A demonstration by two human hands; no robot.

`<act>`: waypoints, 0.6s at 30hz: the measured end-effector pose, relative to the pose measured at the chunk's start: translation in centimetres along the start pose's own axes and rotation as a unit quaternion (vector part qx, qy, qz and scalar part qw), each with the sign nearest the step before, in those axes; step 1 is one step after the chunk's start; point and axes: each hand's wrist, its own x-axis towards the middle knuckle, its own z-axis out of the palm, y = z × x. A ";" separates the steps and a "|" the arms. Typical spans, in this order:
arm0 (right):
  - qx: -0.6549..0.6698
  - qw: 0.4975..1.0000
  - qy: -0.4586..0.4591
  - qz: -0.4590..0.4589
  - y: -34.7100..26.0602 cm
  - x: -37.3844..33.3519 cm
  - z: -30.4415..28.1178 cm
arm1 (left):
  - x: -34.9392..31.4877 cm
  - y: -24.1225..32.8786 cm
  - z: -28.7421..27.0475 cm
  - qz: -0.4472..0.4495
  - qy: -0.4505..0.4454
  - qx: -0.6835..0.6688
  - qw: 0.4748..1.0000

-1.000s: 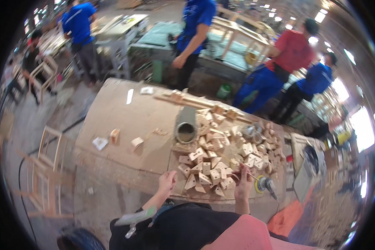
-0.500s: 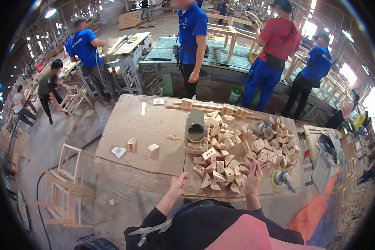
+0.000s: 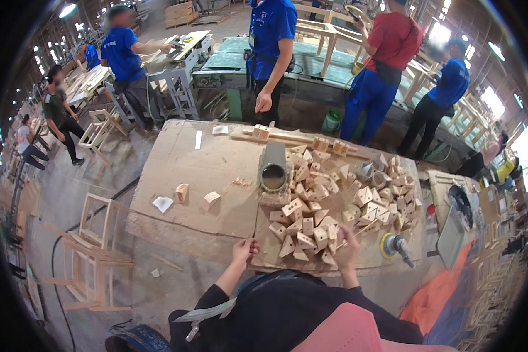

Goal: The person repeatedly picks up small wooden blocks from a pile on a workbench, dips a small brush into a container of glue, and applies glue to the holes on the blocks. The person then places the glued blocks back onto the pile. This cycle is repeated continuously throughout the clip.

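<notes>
My left hand [image 3: 244, 251] is loosely curled at the near edge of the cardboard-covered table [image 3: 199, 161], with nothing visible in its fingers. My right hand [image 3: 347, 251] is at the near right side of a heap of wooden corner blocks [image 3: 321, 237], its fingers bent around a thin wooden stick [image 3: 366, 226] that points to the right. The blocks are pale wedges, several with drilled holes. Behind them, a dark cylinder with an open round end [image 3: 274, 176] rests on a wooden base. An orbital sander [image 3: 396, 247] with a yellow pad lies right of my right hand.
Two loose blocks, one of them a small wedge [image 3: 211, 200], and a white scrap [image 3: 162, 204] lie at left. Wooden strips [image 3: 299, 139] run along the far edge. Chair frames [image 3: 94, 252] stand on the floor at left. A co-worker in blue [image 3: 271, 53] stands across the table.
My right hand has lowered slightly toward the heap, and the stick now points rightward. My left hand has shifted a little left, its fingers curled. The view has tilted slightly.
</notes>
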 end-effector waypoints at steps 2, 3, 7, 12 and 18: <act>-0.070 0.996 -0.008 -0.050 1.7 0.2 0.6 | 0.2 0.4 0.8 -0.014 0.015 0.011 1.000; -0.096 0.993 -0.011 -0.070 2.4 -0.5 1.5 | 0.3 0.2 0.8 -0.016 0.009 0.003 1.000; -0.163 0.981 -0.031 -0.099 3.8 -2.1 2.5 | 0.7 0.2 0.2 -0.016 0.019 0.001 1.000; -0.173 0.980 -0.010 -0.098 5.0 -3.4 3.5 | 0.7 0.7 0.7 -0.018 0.019 -0.005 1.000; -0.157 0.983 -0.011 -0.097 5.0 -2.4 3.6 | 0.8 0.3 0.5 -0.015 0.030 -0.006 0.999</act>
